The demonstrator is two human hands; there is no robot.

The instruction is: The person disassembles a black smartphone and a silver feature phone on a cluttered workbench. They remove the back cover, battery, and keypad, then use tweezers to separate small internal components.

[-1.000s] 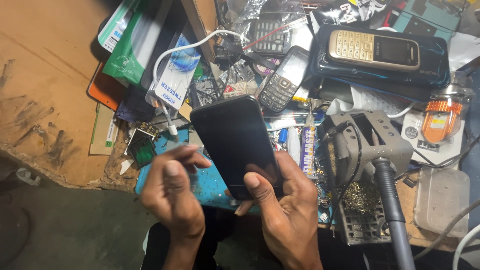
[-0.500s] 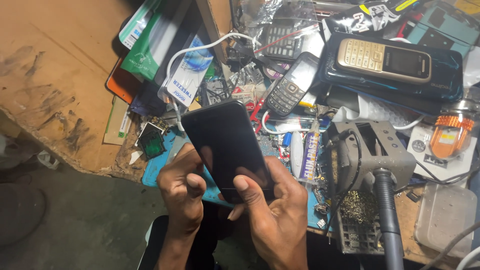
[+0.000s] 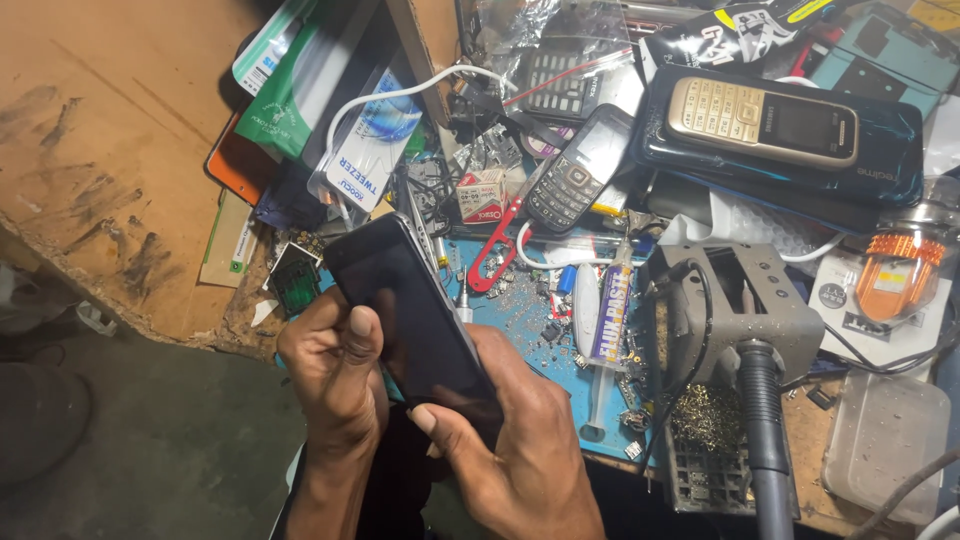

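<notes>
A black smartphone (image 3: 405, 300) with a dark screen is tilted on its side over the near edge of a cluttered workbench. My left hand (image 3: 335, 370) grips its left edge, thumb lying on the glass. My right hand (image 3: 510, 440) holds the lower end from the right, thumb pressed on the bottom of the screen. Both hands are closed around the phone.
A blue mat (image 3: 520, 320) strewn with small parts lies behind the phone. On it are a flux syringe (image 3: 605, 320) and red tweezers (image 3: 495, 255). A grey soldering-iron stand (image 3: 745, 310) is at right. Keypad phones (image 3: 580, 170), a gold one (image 3: 760, 120), packets and a white cable crowd the back.
Both hands have rotated the smartphone, tipping it more edge-on and toward the left. The view has drawn closer to the bench.
</notes>
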